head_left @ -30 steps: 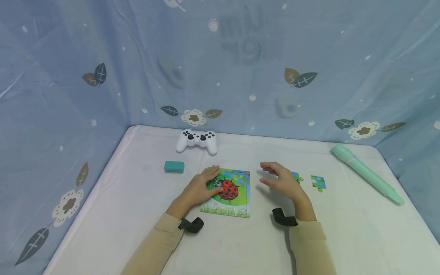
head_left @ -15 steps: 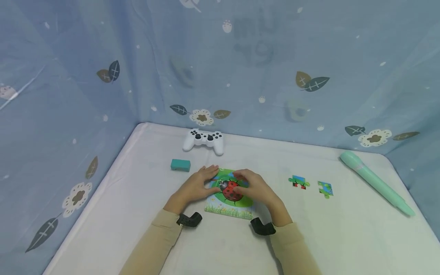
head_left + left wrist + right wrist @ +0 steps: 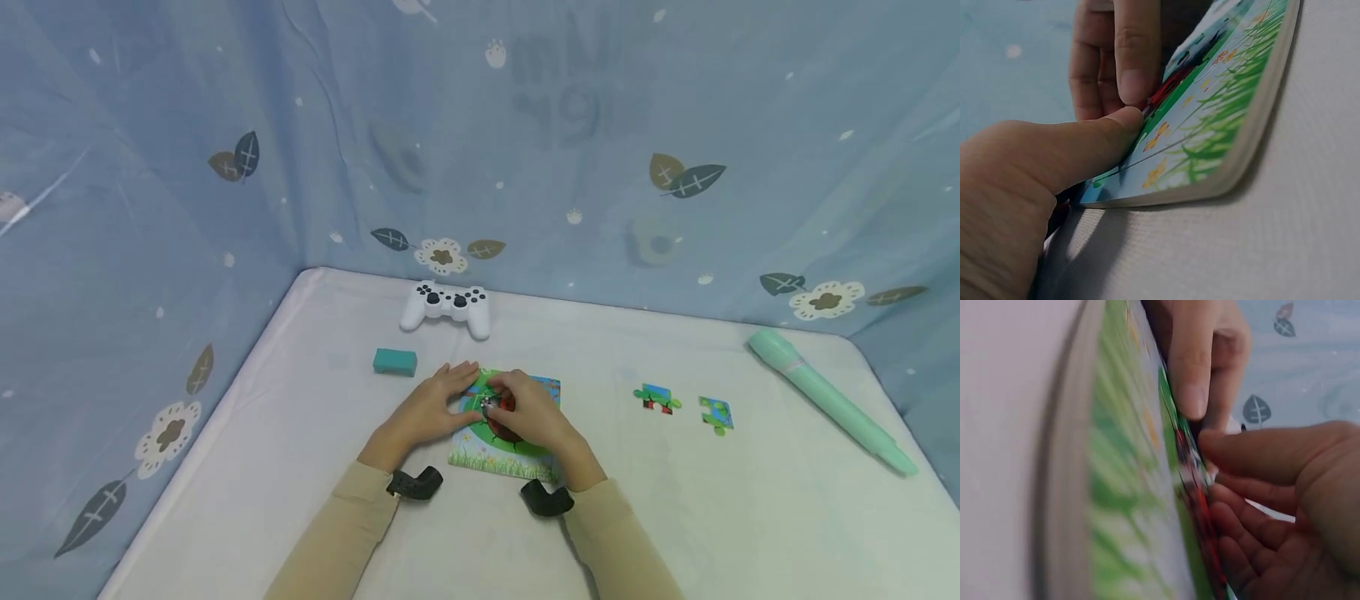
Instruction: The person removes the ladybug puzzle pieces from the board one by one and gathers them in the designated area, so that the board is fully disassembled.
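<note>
A square ladybird jigsaw puzzle (image 3: pixel 495 461) lies flat on the white table, with grass and flowers along its near edge. My left hand (image 3: pixel 429 407) rests at its left side, fingers extended toward the far corner and thumb (image 3: pixel 1100 140) laid on the picture. Over the ladybird, my right hand (image 3: pixel 531 412) has curled fingers and pinches at a puzzle piece near the insect's head (image 3: pixel 1188 459); fingers and blur hide much of that piece. The two hands' tips almost meet. Right of the board lie two loose jigsaw pieces, one with red (image 3: pixel 657 395) and one green-blue (image 3: pixel 717 412).
Beyond the puzzle sits a white game controller (image 3: pixel 447 307). A teal block (image 3: pixel 395 362) lies to the left of the board. At the far right is a mint-green microphone-shaped object (image 3: pixel 825 398). Blue patterned cloth (image 3: pixel 525 167) hangs behind the table.
My right hand has moved left from beside the loose pieces onto the ladybird, and its fingers have come down to the picture. My left hand has stayed at the board's left side.
</note>
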A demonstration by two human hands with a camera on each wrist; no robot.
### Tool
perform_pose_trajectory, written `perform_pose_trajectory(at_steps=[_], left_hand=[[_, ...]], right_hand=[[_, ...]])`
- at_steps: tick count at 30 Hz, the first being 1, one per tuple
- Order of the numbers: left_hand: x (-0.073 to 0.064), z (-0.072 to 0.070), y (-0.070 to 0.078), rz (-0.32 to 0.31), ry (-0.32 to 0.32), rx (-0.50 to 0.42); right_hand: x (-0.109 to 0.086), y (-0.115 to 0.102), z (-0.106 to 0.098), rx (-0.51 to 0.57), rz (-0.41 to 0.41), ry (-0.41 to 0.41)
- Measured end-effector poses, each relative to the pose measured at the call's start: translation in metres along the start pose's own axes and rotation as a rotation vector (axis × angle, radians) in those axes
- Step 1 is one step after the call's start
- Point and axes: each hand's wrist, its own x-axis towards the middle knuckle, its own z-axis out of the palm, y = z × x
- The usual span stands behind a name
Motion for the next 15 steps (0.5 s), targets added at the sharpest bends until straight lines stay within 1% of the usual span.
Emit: perform_pose_trajectory(at_steps=[3,7,15], left_hand=[[0.0006,-0.0008,0.0003,-0.011,0.006,-0.001],[-0.0001,0.0002,-0.0004,-0.031,0.010,0.006],[0.0002,0.0018,-0.0008,-0.040,0.031,-0.012]], right_hand=[[0.0009,0.0002,0.0022,-0.009,0.000,0.032],[0.0014,0.0022,0.0049,-0.005,0.004,0.050],[0.0016,0.0036,0.0085,0.053,0.034,0.085]])
